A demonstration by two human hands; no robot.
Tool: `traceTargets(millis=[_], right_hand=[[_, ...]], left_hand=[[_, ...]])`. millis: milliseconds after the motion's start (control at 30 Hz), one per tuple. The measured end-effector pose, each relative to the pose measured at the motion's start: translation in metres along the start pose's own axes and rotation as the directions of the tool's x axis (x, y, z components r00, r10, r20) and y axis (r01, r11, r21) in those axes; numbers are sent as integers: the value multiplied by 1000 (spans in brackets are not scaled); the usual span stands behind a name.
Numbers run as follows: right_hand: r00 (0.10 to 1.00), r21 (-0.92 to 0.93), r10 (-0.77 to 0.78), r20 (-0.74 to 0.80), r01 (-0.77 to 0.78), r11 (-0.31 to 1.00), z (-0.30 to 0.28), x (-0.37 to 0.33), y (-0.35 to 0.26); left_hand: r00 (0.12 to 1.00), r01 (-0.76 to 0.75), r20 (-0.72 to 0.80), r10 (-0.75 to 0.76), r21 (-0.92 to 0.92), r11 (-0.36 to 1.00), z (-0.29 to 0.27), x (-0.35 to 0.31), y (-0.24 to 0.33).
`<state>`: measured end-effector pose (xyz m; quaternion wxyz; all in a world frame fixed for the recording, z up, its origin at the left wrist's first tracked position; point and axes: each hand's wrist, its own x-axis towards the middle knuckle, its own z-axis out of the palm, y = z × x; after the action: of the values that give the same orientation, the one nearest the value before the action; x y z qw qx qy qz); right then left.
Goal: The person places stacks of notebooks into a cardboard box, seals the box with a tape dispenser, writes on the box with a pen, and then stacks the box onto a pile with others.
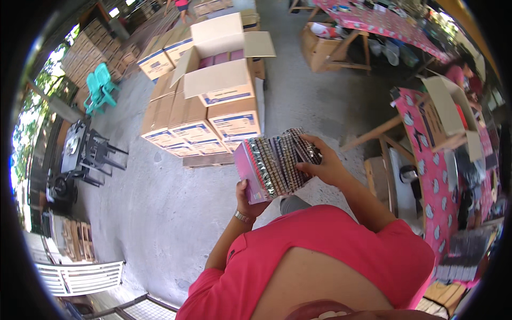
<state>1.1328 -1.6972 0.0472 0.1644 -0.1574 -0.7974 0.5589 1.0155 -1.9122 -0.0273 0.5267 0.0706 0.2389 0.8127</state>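
Note:
Between my hands is a stack of spiral notebooks (280, 162), with the coil-bound edges facing up and a pinkish-purple cover at the left end. Some shiny patches on it look like clear plastic. My left hand (249, 202), with a metal watch band at the wrist, supports the lower left end, its thumb on the purple cover. At the upper right end, my right hand (324, 164) grips the stack with thumb and fingers apart around it. Beyond the stack stands an open carton (220, 82) with purple items inside; its flaps are spread.
Closed cartons (186, 117) are piled on a wooden pallet (208, 160) ahead. To the right, a pink-covered table (434, 213) carries another open carton (434, 120); a person (456, 74) sits beyond it. Green plastic chairs (101, 88) and a dark table (74, 146) stand left.

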Motion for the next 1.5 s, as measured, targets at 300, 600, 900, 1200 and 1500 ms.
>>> traceTargets(millis=[300,600,900,1200,1500], right_hand=[[909,282,-377,-176,413,866,59,334,-26],[983,-261,184,8,-175,949,136,603,30],[746,43,134,652,-213,976,165,617,23],[968,-577,-108,-227,-44,816,115,589,-54],[909,-859,-132,-395,-315,403,140,548,48]], left_hand=[[892,-435,-152,425,-38,899,-59,49,170],[705,-701,-95,703,64,711,-64,96,310],[824,-555,-34,566,152,818,-101,214,428],[942,-311,43,332,482,819,-75,420,504],[978,24,-185,95,554,832,-107,573,422]])
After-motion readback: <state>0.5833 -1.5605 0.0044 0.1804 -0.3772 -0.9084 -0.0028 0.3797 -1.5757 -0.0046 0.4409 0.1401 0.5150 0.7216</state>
